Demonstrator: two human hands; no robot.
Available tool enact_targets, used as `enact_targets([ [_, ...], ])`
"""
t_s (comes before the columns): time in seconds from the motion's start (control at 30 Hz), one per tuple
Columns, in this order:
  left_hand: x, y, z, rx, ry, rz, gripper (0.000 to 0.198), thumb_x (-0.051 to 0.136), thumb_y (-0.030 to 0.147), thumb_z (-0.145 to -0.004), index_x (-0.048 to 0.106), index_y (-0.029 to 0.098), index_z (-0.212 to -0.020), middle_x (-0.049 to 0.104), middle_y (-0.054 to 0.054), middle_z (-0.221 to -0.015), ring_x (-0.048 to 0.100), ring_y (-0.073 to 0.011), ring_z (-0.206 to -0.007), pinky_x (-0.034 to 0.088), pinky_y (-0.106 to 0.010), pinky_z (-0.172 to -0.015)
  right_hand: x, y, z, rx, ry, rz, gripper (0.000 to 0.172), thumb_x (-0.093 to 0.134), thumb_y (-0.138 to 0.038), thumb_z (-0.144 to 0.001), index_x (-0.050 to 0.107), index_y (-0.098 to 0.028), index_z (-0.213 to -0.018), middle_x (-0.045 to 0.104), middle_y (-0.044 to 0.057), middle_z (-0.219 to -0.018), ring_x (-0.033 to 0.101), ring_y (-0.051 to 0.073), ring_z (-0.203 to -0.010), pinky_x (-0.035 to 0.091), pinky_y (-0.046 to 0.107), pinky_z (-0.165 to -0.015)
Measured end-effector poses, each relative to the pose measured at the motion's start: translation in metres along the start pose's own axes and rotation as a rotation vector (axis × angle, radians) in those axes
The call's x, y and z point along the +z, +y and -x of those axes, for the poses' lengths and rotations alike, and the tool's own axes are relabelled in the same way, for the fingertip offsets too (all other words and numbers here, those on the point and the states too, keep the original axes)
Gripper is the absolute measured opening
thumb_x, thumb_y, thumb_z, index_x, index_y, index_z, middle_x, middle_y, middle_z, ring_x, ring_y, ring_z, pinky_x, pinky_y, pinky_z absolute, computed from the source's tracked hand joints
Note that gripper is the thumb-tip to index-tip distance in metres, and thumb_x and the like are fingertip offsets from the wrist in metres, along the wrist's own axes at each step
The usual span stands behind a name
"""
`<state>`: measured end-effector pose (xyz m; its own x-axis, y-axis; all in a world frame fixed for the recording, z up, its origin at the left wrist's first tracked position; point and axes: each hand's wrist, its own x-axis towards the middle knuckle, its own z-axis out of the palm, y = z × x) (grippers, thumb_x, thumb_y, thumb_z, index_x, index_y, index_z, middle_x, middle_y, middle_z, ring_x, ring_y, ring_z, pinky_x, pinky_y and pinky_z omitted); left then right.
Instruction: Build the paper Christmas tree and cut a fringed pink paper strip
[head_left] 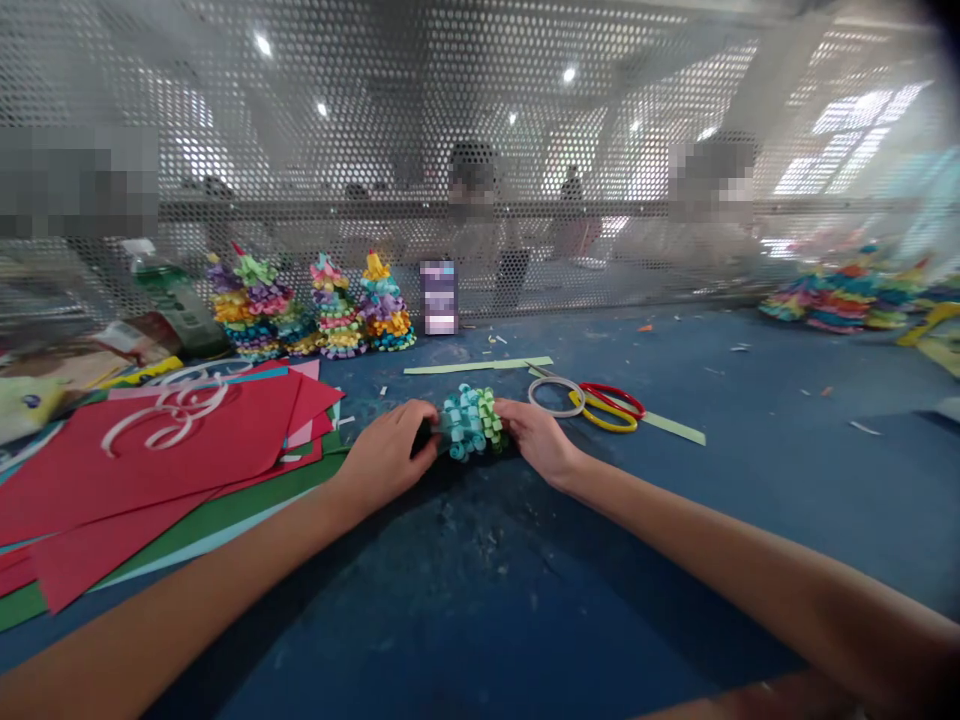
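2 bare hands, the left hand (386, 455) and the right hand (534, 440), clasp a curl roll (469, 425) from either end at lower centre frame, fingertips pressed against it. it looks light and springy, its paper coils easily crushed, so the dark end under the left fingers seems a better hold than the loops. just right of the right hand lie a tape roll (555, 396), scissors (607, 407) with red and yellow handles, and a paper strip (675, 428), all on a blue table (675, 600). red paper sheets (165, 440) spread at left. upper left, a bottle (176, 300) stands beside several paper trees (337, 310). more curled paper (844, 295) sits far right, before a perforated screen (300, 100).
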<state>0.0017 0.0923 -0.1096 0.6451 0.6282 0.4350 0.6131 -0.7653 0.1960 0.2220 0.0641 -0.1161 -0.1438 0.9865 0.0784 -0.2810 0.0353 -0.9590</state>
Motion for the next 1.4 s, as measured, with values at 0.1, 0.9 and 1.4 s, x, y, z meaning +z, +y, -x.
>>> enact_targets([
  [0.1,-0.0003,-0.0007,-0.0006,0.004,-0.009,0.035,0.011,0.048,0.023,-0.091,0.045,0.022,-0.102,0.063,-0.011,-0.111,0.062,-0.0273,-0.101,0.049,-0.044,-0.085,-0.0017,0.0015,0.0007,-0.014,-0.025,0.014,0.019,0.064,-0.041,-0.071,0.06,-0.023,-0.066,0.057,-0.002,-0.067,0.047,0.018,-0.069,0.036,0.032,-0.07],
  [0.9,0.0002,-0.0047,-0.0039,-0.056,-0.039,0.186,0.007,0.042,0.017,-0.092,0.044,0.023,-0.09,0.063,-0.012,-0.12,0.057,-0.028,-0.117,0.047,-0.049,-0.093,-0.0059,0.0047,-0.001,-0.052,-0.005,0.075,0.013,0.066,-0.036,-0.074,0.064,-0.023,-0.078,0.063,0.001,-0.081,0.052,0.022,-0.085,0.04,0.037,-0.081],
  [1.4,0.0004,-0.0062,-0.0049,-0.05,-0.015,0.144,0.007,0.049,0.017,-0.093,0.048,0.022,-0.098,0.061,-0.011,-0.122,0.055,-0.0277,-0.117,0.042,-0.05,-0.097,-0.005,0.0048,-0.0007,-0.089,-0.099,0.092,0.008,0.061,-0.026,-0.079,0.062,-0.022,-0.087,0.059,0.0,-0.085,0.05,0.019,-0.081,0.037,0.033,-0.078],
])
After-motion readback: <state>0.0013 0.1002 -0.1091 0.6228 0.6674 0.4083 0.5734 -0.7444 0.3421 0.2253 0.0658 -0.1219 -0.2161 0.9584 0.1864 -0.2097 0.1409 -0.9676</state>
